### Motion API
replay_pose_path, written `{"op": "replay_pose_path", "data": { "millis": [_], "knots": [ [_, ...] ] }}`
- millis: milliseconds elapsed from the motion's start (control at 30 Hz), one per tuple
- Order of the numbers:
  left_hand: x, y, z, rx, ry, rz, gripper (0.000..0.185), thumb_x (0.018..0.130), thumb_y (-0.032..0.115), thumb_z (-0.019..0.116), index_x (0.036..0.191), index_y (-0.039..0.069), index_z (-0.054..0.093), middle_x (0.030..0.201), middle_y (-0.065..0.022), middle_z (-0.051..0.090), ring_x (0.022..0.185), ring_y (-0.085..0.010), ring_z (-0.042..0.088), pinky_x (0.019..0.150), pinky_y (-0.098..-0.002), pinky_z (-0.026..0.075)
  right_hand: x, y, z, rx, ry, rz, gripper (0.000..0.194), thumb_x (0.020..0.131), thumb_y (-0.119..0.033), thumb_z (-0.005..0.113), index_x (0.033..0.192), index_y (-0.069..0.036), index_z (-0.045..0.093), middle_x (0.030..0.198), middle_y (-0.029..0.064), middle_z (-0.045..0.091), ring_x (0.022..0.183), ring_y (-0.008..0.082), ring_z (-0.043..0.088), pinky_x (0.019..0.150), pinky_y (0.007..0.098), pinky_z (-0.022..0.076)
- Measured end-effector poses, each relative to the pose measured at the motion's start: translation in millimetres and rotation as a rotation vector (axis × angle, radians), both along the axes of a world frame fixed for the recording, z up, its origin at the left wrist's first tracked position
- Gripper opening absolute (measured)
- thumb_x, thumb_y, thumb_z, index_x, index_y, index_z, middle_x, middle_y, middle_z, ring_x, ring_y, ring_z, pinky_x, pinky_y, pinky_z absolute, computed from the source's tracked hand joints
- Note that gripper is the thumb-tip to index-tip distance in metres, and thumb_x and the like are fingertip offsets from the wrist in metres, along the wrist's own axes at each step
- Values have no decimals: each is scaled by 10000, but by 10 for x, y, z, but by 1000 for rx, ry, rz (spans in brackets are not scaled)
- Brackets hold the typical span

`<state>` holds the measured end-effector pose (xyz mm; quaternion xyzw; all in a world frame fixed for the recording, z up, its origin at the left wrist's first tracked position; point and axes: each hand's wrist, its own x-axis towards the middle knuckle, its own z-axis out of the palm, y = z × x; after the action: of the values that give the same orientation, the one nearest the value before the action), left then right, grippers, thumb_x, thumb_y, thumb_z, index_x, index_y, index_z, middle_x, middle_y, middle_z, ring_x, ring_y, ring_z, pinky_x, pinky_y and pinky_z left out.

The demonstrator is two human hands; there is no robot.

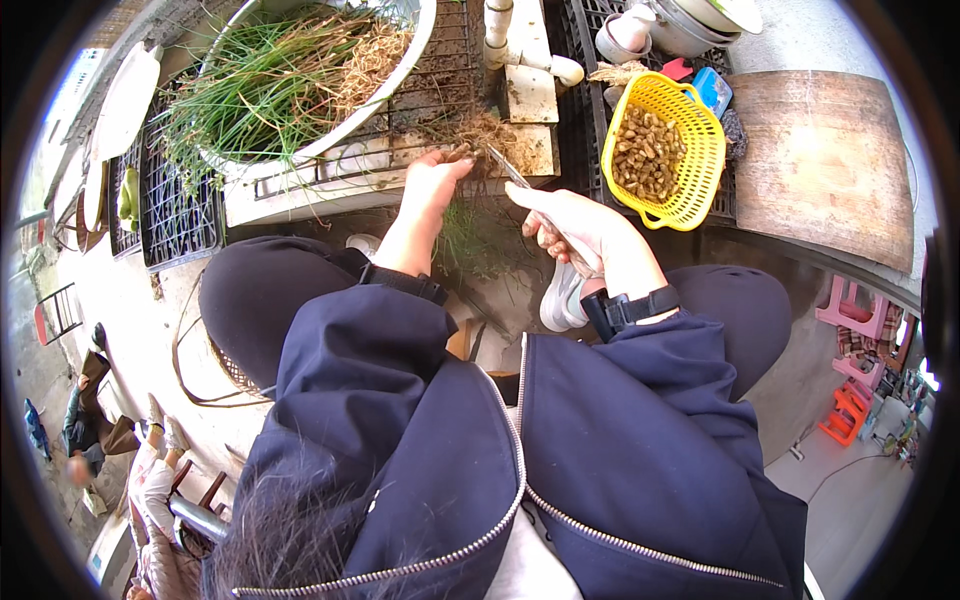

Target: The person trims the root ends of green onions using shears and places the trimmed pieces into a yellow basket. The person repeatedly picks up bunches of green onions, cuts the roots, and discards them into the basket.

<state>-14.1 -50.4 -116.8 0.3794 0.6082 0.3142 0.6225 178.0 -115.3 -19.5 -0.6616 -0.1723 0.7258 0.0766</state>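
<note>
My left hand (437,180) grips a bunch of green-stemmed plants (459,232) near its brown roots (487,139), with the green stems hanging below the hand. In my right hand (574,225) is a metal tool (508,166), probably a knife or scissors, its tip pointing at the roots; the fingers hide most of it. The roots lie by the edge of a soil-strewn wire rack. At the upper left a large white basin (416,56) holds a heap of long green plants (281,90) with dry roots.
Right of the rack, a yellow plastic basket (701,180) holds small brown bulbs or nuts (646,154). Beyond it lies a wooden board (821,157). White pipes (497,34) rise near the rack. Black crates (180,217) stand at the left. Other people sit at the lower left.
</note>
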Motion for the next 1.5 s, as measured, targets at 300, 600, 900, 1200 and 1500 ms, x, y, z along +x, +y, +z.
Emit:
{"op": "replay_pose_path", "data": {
  "millis": [300,600,900,1200,1500],
  "knots": [
    [87,-26,146,-22,13,112,236,783,75,725,985,-44,694,846,-33,681,750,-110,586,701,-245,445,-2,2,-91,-58,117,-24,565,827,-623,674,787,-77,533,569,-65,401,452,56,349,440,206,284],
    [-19,7,100,-43,78,91,258,756,98,736,985,-18,706,819,-16,653,750,-108,543,711,-251,401,28,50,-168,-65,105,-69,598,819,-633,675,832,-52,535,567,-55,409,450,53,362,433,201,297],
    [-38,-5,86,-2,32,113,246,733,124,759,942,9,699,775,11,618,664,-103,470,656,-260,367,2,54,-178,-66,96,-29,617,817,-650,665,838,-46,539,585,-49,416,472,55,371,440,204,307],
    [-58,-10,10,-88,25,169,412,719,60,789,1089,-47,646,989,-78,687,919,-160,608,855,-277,444,-22,155,-216,-96,114,32,596,803,-636,694,803,-60,540,577,-43,431,448,53,376,420,201,310],
    [-61,16,-43,-53,68,52,279,764,46,750,1024,-36,692,921,-58,700,827,-142,610,787,-273,462,-27,194,-213,-50,31,103,541,800,-615,712,726,-116,519,539,-65,407,420,46,356,396,205,292]
  ]
}}
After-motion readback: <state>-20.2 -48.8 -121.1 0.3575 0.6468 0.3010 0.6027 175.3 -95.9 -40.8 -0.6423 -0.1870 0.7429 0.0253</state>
